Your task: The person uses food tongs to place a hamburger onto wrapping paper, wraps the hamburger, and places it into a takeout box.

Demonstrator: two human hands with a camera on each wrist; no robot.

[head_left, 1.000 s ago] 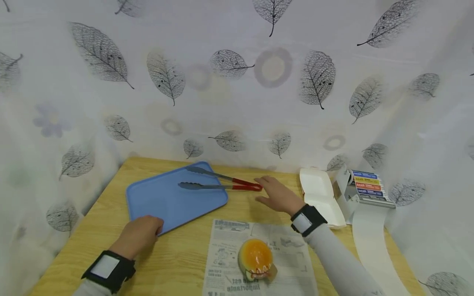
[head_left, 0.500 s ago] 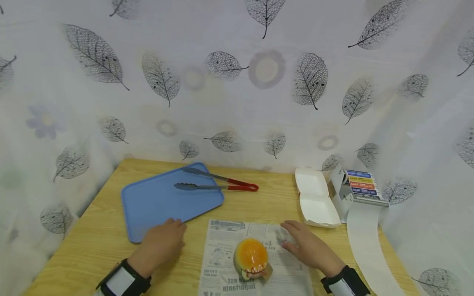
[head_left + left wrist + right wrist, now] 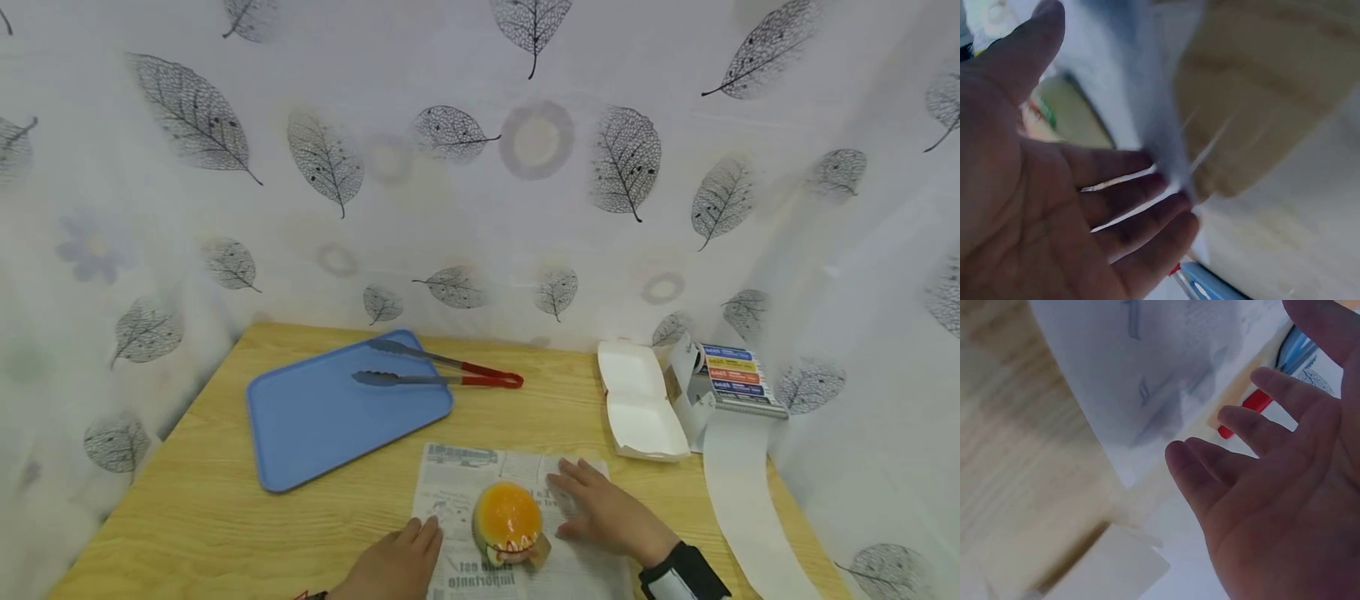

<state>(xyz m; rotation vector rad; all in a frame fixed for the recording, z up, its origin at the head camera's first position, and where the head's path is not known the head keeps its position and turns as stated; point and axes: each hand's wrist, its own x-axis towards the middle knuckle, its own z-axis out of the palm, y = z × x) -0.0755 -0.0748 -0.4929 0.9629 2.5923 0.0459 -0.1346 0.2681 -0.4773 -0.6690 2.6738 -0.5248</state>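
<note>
A burger with a shiny orange bun [image 3: 507,515] sits on a newsprint-patterned sheet of paper [image 3: 577,575] at the table's front. My left hand [image 3: 397,567] is at the sheet's left edge. In the left wrist view its straight fingers [image 3: 1135,200] meet that paper edge, which looks slightly raised, and the burger [image 3: 1072,115] shows behind the thumb. To the burger's right, my right hand [image 3: 611,512] is over the sheet. Its fingers [image 3: 1260,431] are spread and loosely bent around nothing, with the paper's corner [image 3: 1116,375] beyond them in the right wrist view.
A blue tray [image 3: 337,425] lies at the back left, with red-handled tongs [image 3: 491,381] partly across it. On the right are an open white takeaway box [image 3: 645,417] and a roll dispenser [image 3: 693,408] with a long white strip [image 3: 738,483] hanging forward. A leaf-print curtain [image 3: 450,217] stands behind.
My right hand has drawn back from the tongs to the paper's right side. My left hand has left the tray's front edge and come to the paper's left edge. The burger stays put.
</note>
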